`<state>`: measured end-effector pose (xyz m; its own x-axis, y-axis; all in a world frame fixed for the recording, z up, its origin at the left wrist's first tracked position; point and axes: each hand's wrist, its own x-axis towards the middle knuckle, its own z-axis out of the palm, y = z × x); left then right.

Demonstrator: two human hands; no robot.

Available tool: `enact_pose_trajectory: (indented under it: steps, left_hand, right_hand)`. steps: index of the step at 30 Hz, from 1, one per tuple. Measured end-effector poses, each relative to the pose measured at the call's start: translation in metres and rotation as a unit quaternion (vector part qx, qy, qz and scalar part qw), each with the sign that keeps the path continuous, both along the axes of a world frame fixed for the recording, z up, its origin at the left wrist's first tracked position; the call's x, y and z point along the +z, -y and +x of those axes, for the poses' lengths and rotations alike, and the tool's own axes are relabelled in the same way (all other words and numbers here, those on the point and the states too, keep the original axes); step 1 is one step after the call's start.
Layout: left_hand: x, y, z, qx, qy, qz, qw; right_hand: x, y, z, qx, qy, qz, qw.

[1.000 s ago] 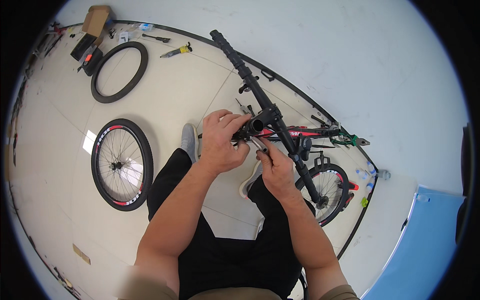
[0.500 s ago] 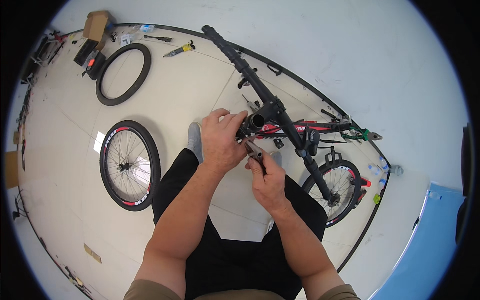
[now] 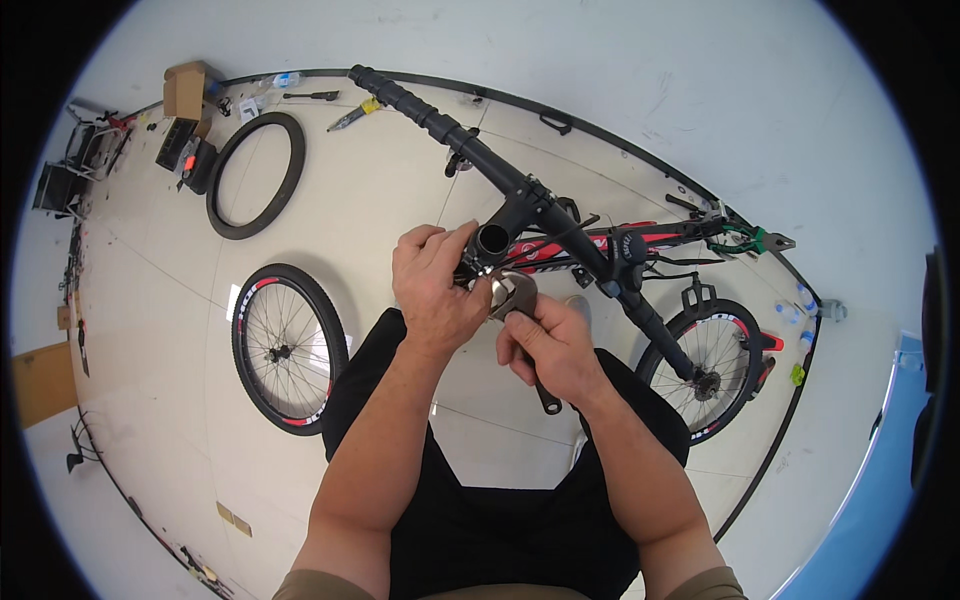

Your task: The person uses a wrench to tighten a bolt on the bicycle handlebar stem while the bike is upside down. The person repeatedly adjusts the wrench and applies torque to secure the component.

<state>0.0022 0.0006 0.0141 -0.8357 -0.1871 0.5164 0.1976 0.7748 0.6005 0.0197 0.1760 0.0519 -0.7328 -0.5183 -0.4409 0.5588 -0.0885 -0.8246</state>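
My left hand (image 3: 435, 295) is closed around the front end of the bicycle frame, just below the open round end of the stem clamp (image 3: 492, 239); what its fingers press on is partly hidden. An adjustable wrench (image 3: 516, 292) with silver jaws and a dark handle is in my right hand (image 3: 555, 345). Its jaws lie against the front end of the frame, close to my left fingertips. The handle sticks out below my right fist. A black handlebar (image 3: 440, 125) slants across above my hands. Behind it runs the red and black frame (image 3: 660, 238).
The bicycle's fitted wheel (image 3: 707, 385) is at right, near the wall. A loose spoked wheel (image 3: 279, 353) and a bare tyre (image 3: 297, 150) lie on the left floor. Green-handled pliers (image 3: 765, 241), a yellow tool (image 3: 350, 117) and an open cardboard box (image 3: 185, 95) sit along the wall.
My right hand has turned the wrench, so its wide jaws and the handle's end now show. The left hand keeps its hold. The whole view has shifted slightly.
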Motion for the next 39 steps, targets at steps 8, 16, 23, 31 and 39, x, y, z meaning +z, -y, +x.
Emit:
enact_pose_trajectory:
  steps: [8,16,23,31,39]
  left_hand:
    - [0.001,0.003,0.000,-0.013,0.000,-0.011,1.000]
    - [-0.003,0.005,0.000,-0.007,0.002,-0.008,1.000]
    - [-0.001,0.003,-0.001,0.001,-0.016,-0.013,1.000]
    - [-0.001,0.003,-0.001,0.006,-0.008,-0.007,1.000]
    - [0.000,0.001,0.001,0.011,0.011,0.004,1.000]
  right_hand:
    - [0.001,0.001,-0.008,0.026,0.032,-0.046,0.998]
    - [0.009,-0.003,-0.016,0.062,0.099,-0.090,0.989]
    - [0.013,-0.004,-0.015,0.052,0.155,-0.147,0.976]
    - [0.021,0.008,-0.003,0.001,0.146,-0.112,0.983]
    - [0.017,0.011,0.005,-0.009,0.087,-0.064,0.994]
